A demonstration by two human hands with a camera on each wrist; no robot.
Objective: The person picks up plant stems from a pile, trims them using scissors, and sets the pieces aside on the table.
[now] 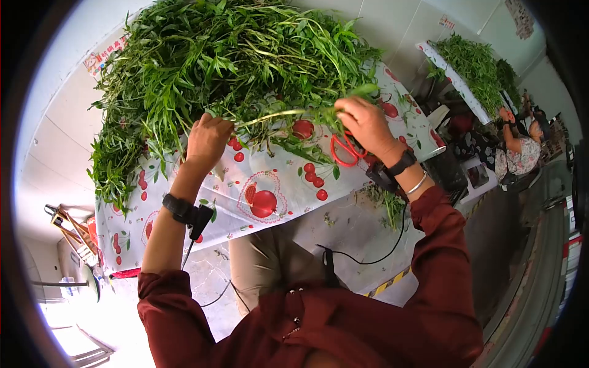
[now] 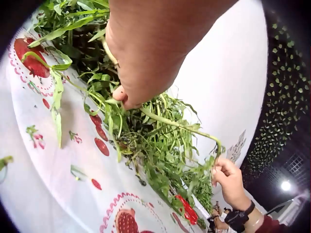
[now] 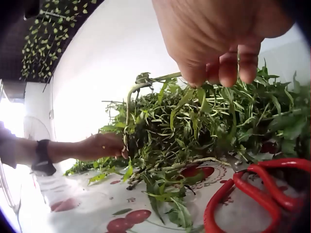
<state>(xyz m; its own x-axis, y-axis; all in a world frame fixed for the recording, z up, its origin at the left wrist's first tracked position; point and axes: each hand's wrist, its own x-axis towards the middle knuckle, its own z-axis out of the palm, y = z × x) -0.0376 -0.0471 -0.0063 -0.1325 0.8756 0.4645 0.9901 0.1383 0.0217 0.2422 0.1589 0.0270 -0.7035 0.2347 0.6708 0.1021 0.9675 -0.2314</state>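
A long pale green stem [image 1: 276, 115] stretches between both hands above the table. My left hand [image 1: 210, 140] pinches one end of it, thumb against fingers, as the left wrist view shows. At the other end my right hand [image 1: 366, 126] grips the stem's leafy part, fingers curled. In the right wrist view the stem bends sharply near the left hand. Behind the hands lies a big heap of leafy green stalks [image 1: 245, 55]. Red-handled scissors [image 1: 345, 150] rest on the table just below the right hand, their blades partly hidden by leaves.
A white tablecloth [image 1: 227, 202] printed with red fruit covers the table. Cut stalks [image 1: 388, 205] lie on the floor by a black cable [image 1: 368, 262]. At the right, another person [image 1: 521, 147] sits near a second table heaped with greens [image 1: 475, 70].
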